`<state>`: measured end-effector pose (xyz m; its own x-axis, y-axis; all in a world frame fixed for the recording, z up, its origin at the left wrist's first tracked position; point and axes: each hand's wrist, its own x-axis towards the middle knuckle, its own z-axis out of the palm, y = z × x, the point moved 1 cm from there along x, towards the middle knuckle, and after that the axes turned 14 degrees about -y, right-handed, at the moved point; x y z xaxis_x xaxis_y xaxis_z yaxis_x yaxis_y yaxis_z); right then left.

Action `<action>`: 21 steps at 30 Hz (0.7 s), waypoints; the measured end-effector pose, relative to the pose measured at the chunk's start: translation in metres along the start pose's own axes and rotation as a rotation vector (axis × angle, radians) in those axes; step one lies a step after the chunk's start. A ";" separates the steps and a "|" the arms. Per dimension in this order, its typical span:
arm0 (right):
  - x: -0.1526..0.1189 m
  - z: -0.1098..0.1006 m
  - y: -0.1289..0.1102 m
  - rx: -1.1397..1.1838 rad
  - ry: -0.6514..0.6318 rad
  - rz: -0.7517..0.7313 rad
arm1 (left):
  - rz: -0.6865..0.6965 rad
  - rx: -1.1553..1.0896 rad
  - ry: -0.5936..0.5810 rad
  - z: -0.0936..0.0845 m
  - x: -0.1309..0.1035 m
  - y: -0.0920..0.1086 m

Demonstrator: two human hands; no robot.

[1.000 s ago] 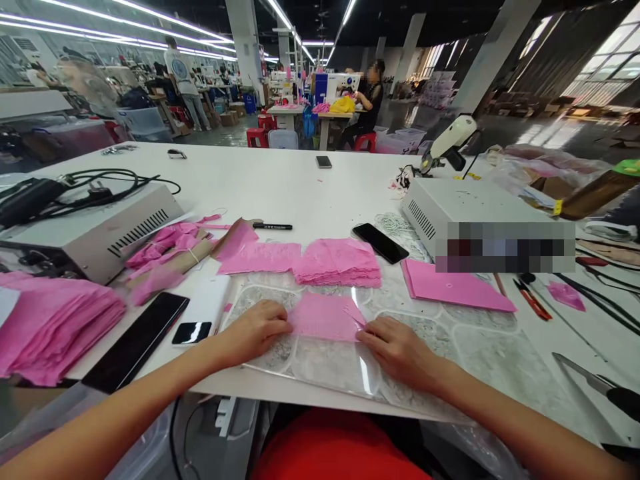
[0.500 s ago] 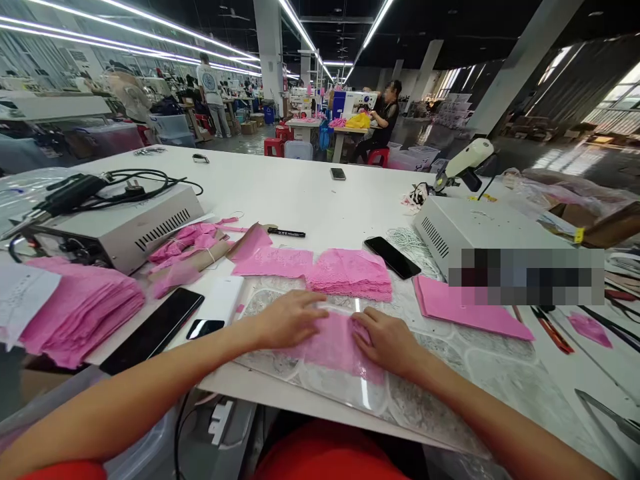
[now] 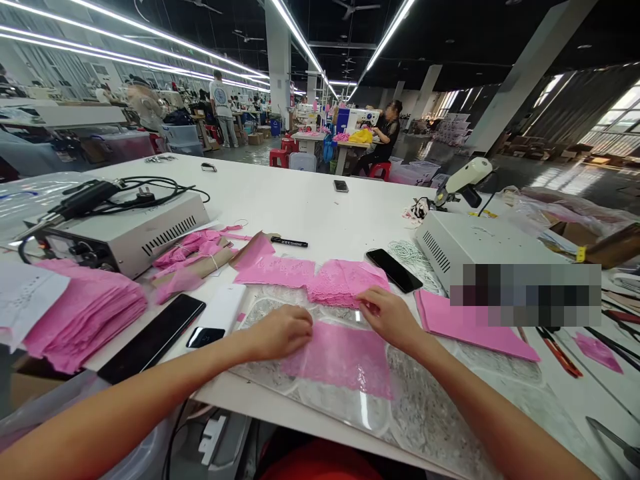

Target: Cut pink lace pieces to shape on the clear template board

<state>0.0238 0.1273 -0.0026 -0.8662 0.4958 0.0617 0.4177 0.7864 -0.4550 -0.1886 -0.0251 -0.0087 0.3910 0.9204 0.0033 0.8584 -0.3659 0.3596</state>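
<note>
A sheer pink lace piece (image 3: pixel 345 360) lies flat on the clear mat (image 3: pixel 425 387) in front of me. My left hand (image 3: pixel 290 330), fingers curled together, rests at the piece's upper left corner; what it pinches, if anything, is hidden. Beyond the piece, my right hand (image 3: pixel 383 310) has its fingertips at the front right edge of a pink lace stack (image 3: pixel 340 280); thumb and forefinger are close together, and whether they hold fabric is too small to tell. Another pink lace strip (image 3: pixel 275 269) lies left of that stack.
On the left are a pink fabric pile (image 3: pixel 90 313), a large black phone (image 3: pixel 155 337) and a grey box (image 3: pixel 125 233). On the right are a black phone (image 3: pixel 394 270), folded pink sheets (image 3: pixel 475 327), another grey box (image 3: pixel 485 240) and orange-handled cutters (image 3: pixel 563 353). People sit and stand farther off.
My right hand has moved up from the flat lace piece to the lace stack. My left hand has drawn slightly left and down, its fingers more curled. The view has tilted up a little.
</note>
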 end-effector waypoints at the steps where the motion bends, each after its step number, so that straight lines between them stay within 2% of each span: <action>1: 0.012 0.002 -0.002 0.003 -0.010 -0.012 | -0.071 -0.008 0.052 -0.002 0.002 -0.006; 4: 0.039 0.008 -0.002 -0.003 -0.020 -0.010 | -0.229 0.014 0.163 -0.007 0.013 -0.026; 6: 0.049 0.012 0.001 -0.013 -0.025 0.003 | -0.271 0.020 0.179 -0.009 0.022 -0.037; 9: 0.053 0.015 0.006 -0.027 -0.040 0.020 | -0.267 0.013 0.172 -0.009 0.034 -0.045; 14: 0.051 0.013 0.007 -0.039 -0.066 0.039 | -0.239 -0.022 0.197 -0.012 0.042 -0.048; 21: 0.058 0.002 -0.014 -0.003 -0.043 0.041 | -0.202 -0.081 0.260 -0.035 0.052 -0.046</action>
<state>-0.0332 0.1444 0.0054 -0.8595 0.5111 0.0045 0.4537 0.7669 -0.4539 -0.2197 0.0444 0.0076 0.1093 0.9813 0.1586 0.8765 -0.1703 0.4503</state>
